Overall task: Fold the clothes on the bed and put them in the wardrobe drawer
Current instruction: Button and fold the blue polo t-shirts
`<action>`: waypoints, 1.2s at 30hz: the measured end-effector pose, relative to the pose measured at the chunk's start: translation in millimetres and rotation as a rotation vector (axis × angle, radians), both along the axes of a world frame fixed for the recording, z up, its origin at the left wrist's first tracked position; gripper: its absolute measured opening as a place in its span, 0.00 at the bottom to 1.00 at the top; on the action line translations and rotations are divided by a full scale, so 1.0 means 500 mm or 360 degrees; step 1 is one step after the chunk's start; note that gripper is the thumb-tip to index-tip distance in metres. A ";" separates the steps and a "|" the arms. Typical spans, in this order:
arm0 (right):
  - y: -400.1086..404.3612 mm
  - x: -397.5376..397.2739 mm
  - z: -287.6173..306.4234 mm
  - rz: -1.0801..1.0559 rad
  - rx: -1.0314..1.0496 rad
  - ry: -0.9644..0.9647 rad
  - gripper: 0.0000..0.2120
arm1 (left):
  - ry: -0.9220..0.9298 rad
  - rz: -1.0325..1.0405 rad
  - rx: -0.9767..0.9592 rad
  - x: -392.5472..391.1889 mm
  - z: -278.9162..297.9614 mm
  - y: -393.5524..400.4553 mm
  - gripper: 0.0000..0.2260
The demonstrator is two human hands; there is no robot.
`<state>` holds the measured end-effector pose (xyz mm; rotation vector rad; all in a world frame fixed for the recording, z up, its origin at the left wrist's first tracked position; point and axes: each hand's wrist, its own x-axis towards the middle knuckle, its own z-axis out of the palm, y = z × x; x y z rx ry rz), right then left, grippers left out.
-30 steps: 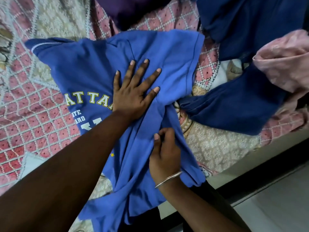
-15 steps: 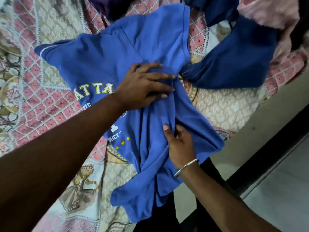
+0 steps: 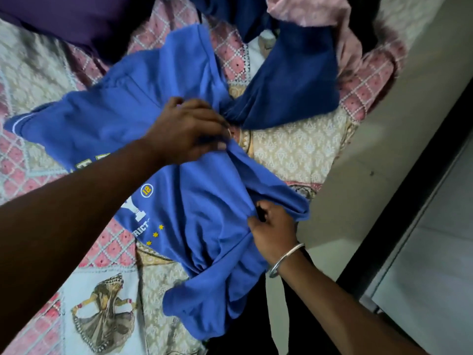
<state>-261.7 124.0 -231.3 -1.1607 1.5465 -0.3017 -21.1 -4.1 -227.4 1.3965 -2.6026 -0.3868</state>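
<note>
Two hands work the blue T-shirt [image 3: 204,201] spread on the bed [image 3: 294,155]. The left hand [image 3: 189,129] bunches cloth at the shirt's right edge, its grip seemingly clamped on a fold, though blur hides the fingertips. The right hand [image 3: 273,231] pinches the lower hem near the bed's edge.

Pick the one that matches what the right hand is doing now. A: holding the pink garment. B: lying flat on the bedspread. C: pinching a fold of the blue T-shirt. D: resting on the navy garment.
C: the right hand has its fingers curled into bunched fabric of the blue T-shirt.
</note>
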 end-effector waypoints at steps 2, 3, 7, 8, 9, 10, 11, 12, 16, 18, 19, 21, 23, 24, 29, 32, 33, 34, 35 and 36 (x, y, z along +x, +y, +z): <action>-0.013 0.007 0.005 -0.0047 -0.0096 -0.0115 0.13 | -0.0028 -0.0207 0.0014 -0.008 -0.002 0.014 0.13; -0.016 0.013 0.009 -0.0039 -0.0109 -0.0165 0.15 | -0.0036 -0.0200 0.0006 -0.007 -0.005 0.017 0.12; -0.015 0.023 0.012 0.0011 -0.0019 -0.0071 0.17 | -0.0094 -0.0017 0.0035 -0.013 0.002 0.002 0.10; -0.013 0.018 0.012 0.0064 0.0001 -0.0037 0.17 | -0.0106 0.0018 0.0059 -0.018 0.003 0.000 0.10; -0.013 0.013 0.013 0.0156 0.0015 -0.0001 0.17 | -0.0116 0.0069 0.0074 -0.022 0.005 -0.002 0.10; -0.010 0.006 0.016 0.0265 0.0045 0.0044 0.16 | -0.0134 0.0128 0.0083 -0.025 0.005 -0.002 0.10; -0.005 0.000 0.018 0.0365 0.0079 0.0090 0.15 | -0.0155 0.0191 0.0100 -0.027 0.002 -0.001 0.09; 0.004 -0.009 0.019 0.0447 0.0108 0.0136 0.13 | -0.0170 0.0260 0.0126 -0.030 -0.002 0.002 0.07; 0.056 -0.068 0.020 0.0544 0.0182 0.0376 0.08 | -0.0193 0.0531 0.0230 -0.048 -0.012 0.005 0.05; 0.065 -0.114 0.017 0.0318 0.0133 0.0405 0.09 | -0.0188 0.0584 0.0279 -0.054 -0.012 0.005 0.06; 0.061 -0.136 0.012 0.0156 0.0037 0.0414 0.07 | -0.0180 0.0595 0.0292 -0.053 -0.012 0.005 0.07; 0.045 -0.173 -0.003 -0.0037 -0.0163 0.0435 0.10 | -0.0150 0.0600 0.0274 -0.056 -0.014 0.011 0.06; 0.034 -0.192 -0.014 -0.0077 -0.0180 0.0321 0.12 | -0.0111 0.0581 0.0183 -0.055 -0.017 0.021 0.06; 0.031 -0.196 -0.018 -0.0050 -0.0143 0.0265 0.11 | -0.0089 0.0576 0.0140 -0.054 -0.017 0.027 0.08; 0.029 -0.242 -0.067 0.0308 -0.0111 0.0558 0.12 | -0.0050 0.0626 0.0007 -0.056 -0.021 0.045 0.09; 0.023 -0.265 -0.084 0.0181 -0.0358 0.0639 0.12 | -0.0078 0.0706 -0.0068 -0.068 -0.025 0.053 0.08; 0.018 -0.262 -0.082 0.0110 -0.0491 0.0557 0.11 | -0.0078 0.0786 -0.0094 -0.077 -0.025 0.060 0.08; 0.012 -0.251 -0.076 0.0079 -0.0625 0.0441 0.11 | -0.0054 0.0904 -0.0114 -0.088 -0.025 0.072 0.09; 0.008 -0.238 -0.072 0.0098 -0.0725 0.0334 0.12 | 0.0000 0.1051 -0.0124 -0.102 -0.025 0.090 0.11; 0.004 -0.225 -0.072 0.0140 -0.0788 0.0270 0.14 | 0.0081 0.1195 -0.0128 -0.119 -0.026 0.113 0.12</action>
